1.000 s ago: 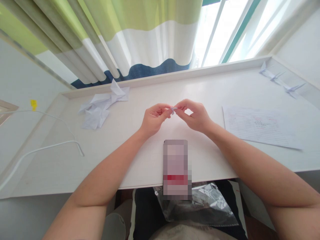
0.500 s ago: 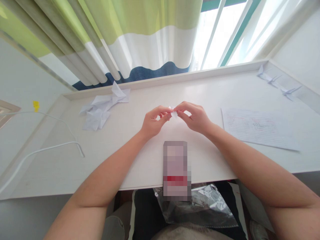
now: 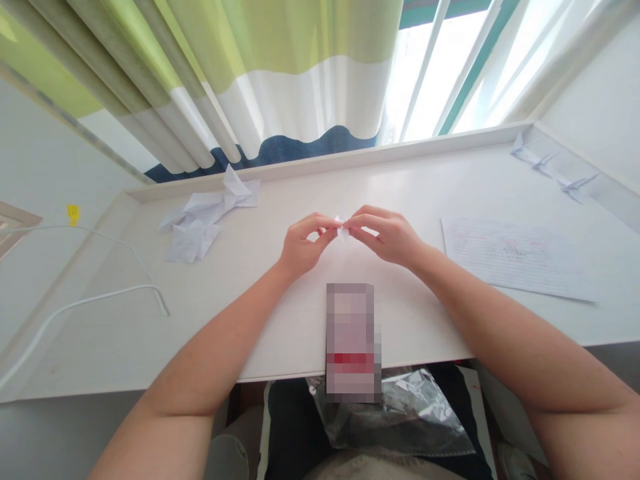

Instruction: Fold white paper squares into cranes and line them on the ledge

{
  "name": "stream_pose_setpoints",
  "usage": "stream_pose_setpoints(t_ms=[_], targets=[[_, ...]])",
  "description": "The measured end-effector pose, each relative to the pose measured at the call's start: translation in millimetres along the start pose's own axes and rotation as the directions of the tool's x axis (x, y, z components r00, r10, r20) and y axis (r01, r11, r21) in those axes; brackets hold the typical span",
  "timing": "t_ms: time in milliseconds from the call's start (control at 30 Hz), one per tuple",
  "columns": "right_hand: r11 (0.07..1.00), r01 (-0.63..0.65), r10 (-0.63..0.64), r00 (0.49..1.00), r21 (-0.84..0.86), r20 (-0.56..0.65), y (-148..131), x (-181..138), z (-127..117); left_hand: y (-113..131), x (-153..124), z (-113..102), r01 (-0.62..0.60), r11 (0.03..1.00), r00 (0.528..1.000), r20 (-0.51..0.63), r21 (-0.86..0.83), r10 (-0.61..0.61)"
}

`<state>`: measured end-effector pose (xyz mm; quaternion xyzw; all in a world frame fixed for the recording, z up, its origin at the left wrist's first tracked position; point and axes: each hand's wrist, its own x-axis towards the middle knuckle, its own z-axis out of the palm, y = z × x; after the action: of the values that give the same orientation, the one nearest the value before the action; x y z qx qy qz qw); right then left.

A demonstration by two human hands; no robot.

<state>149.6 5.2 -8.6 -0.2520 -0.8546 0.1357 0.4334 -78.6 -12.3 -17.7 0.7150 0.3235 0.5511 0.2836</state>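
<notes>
A small piece of folded white paper [image 3: 343, 233] is pinched between both hands above the middle of the desk. My left hand [image 3: 307, 243] grips its left side between thumb and fingertips. On the opposite side, my right hand [image 3: 383, 233] pinches it the same way, fingertips of the two hands almost touching. Much of the paper is hidden behind the fingers, so its exact shape cannot be made out. Closer to my body, a pixelated rectangular object [image 3: 350, 327] appears at the desk's front edge.
Crumpled, creased white papers [image 3: 200, 217] lie at the back left. Several folded paper pieces [image 3: 543, 162] line the right edge, near a written sheet [image 3: 515, 257]. A white cable [image 3: 115, 291] curves across the left side. Clear plastic [image 3: 400, 413] lies over my lap.
Both hands have shifted very slightly left with the paper, and the right fingers have straightened a little. The other things stay in place.
</notes>
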Motion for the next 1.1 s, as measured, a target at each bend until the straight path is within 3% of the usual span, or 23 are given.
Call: stream_pose_setpoints(t_ms=[767, 933, 1100], targets=[[0.997, -0.067, 0.066, 0.997, 0.025, 0.039, 5.6, 0.3, 1.3, -5.2, 2.5, -1.9, -0.030, 0.998, 0.999, 0.024, 0.050, 0.029], [0.998, -0.036, 0.037, 0.999, 0.056, -0.015, 2.2, 1.0, 2.6, -4.5, 2.0, -1.6, -0.063, 0.995, 0.998, 0.027, 0.080, 0.061], [0.996, -0.091, 0.092, 0.994, 0.026, -0.054, -1.9, 2.0, 7.7, -5.3, 0.0, 3.4, -0.019, 0.997, 0.999, -0.032, 0.078, 0.022]])
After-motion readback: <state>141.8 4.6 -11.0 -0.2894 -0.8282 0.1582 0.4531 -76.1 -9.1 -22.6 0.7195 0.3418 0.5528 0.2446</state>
